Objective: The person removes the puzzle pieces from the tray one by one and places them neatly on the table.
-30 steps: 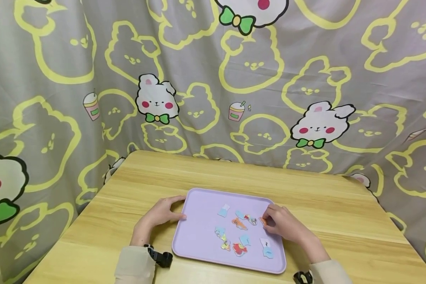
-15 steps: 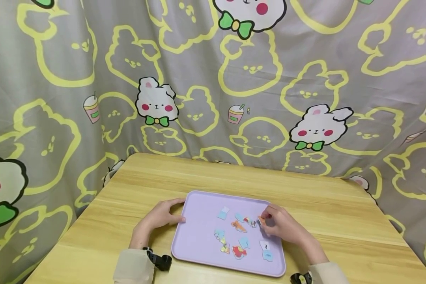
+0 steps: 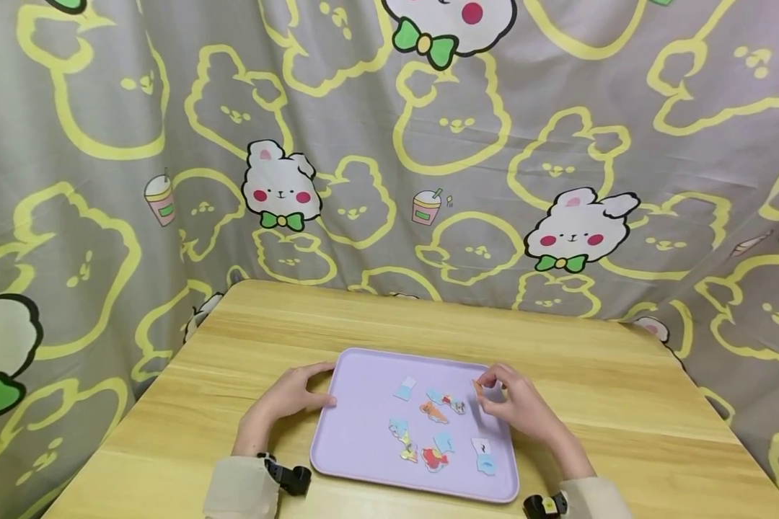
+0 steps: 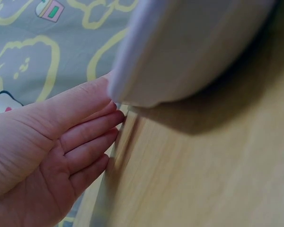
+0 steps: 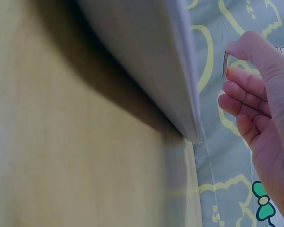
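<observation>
A lilac tray (image 3: pixel 357 450) lies on the table and bears several small cut-out puzzle pieces. My right hand (image 3: pixel 518 405) pinches an orange puzzle piece (image 3: pixel 477 389) between thumb and fingertips, above the tray's right side. Seen edge-on, the thin piece (image 5: pixel 225 64) shows in the right wrist view. At the tray's left edge, my left hand (image 3: pixel 290 395) touches the rim with its thumb, its fingers nearly straight (image 4: pixel 92 146). Another orange piece (image 3: pixel 433 412) lies near the tray's middle, with a red-and-blue piece (image 3: pixel 436 458) in front of it.
Also on the tray are a blue-and-white piece (image 3: pixel 405 388), a yellow-and-blue pair (image 3: pixel 403 441) and a white-and-blue pair (image 3: pixel 483 457). The wooden table (image 3: pixel 389 317) ends at a patterned curtain (image 3: pixel 363 130) behind and at the sides.
My right hand has lifted the orange piece from the tray's right side and tilted it up. The left hand stays at the tray's left rim.
</observation>
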A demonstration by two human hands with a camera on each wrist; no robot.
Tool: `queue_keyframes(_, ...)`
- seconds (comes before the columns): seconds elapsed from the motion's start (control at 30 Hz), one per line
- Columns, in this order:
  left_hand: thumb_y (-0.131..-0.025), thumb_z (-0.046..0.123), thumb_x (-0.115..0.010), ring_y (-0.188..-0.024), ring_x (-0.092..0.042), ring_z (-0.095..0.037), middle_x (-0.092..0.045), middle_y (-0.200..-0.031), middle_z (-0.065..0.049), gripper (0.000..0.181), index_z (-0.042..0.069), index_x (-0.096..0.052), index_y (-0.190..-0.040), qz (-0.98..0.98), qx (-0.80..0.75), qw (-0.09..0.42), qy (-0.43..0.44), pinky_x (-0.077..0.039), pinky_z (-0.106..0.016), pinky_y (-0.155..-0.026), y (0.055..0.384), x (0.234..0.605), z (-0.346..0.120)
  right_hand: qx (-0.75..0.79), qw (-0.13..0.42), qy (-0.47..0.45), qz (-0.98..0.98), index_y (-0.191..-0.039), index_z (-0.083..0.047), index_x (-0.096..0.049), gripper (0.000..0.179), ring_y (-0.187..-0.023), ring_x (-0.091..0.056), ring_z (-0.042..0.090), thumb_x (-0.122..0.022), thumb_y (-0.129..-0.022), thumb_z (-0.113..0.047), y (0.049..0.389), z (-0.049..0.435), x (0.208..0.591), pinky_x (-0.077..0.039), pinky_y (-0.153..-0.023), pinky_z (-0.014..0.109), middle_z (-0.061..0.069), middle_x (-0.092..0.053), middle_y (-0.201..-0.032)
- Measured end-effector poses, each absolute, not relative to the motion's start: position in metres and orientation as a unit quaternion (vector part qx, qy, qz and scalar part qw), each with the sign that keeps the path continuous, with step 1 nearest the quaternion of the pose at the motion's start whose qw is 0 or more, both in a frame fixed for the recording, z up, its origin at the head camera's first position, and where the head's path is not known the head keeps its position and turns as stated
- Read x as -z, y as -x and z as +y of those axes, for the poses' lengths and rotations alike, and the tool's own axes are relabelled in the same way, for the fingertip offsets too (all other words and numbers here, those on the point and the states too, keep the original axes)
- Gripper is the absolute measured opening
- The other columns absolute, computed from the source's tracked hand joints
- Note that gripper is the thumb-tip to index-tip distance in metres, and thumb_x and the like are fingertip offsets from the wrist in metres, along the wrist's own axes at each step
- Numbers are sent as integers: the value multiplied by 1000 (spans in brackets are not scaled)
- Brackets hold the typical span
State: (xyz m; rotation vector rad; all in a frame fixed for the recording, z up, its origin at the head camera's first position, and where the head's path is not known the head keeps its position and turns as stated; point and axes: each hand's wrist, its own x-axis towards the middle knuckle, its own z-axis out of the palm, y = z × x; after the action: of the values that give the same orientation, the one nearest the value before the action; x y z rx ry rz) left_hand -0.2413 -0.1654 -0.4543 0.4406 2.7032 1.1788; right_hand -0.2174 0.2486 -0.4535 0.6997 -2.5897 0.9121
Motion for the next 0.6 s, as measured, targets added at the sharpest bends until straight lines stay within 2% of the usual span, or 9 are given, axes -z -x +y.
queue_keyframes(0.33, -83, 28, -78, -138, -43, -41, -53, -144, -18, 66, 8, -54, -140, 903, -394, 80, -154, -36, -57, -115, 242, 456, -168, -318, 153, -229, -907, -91, -19, -66, 26, -80, -57, 13, -78, -76, -2, 217, 259, 454, -48, -72, 25, -8, -61, -86)
queue_keyframes(0.6, -83, 29, -78, -139, -43, -41, -53, -144, -19, 66, 9, -53, -141, 902, -394, 81, -156, -36, -57, -115, 243, 455, -168, -307, 170, -225, -909, -91, -18, -67, 28, -80, -56, 10, -79, -74, -1, 216, 271, 455, -49, -71, 24, -7, -61, -86)
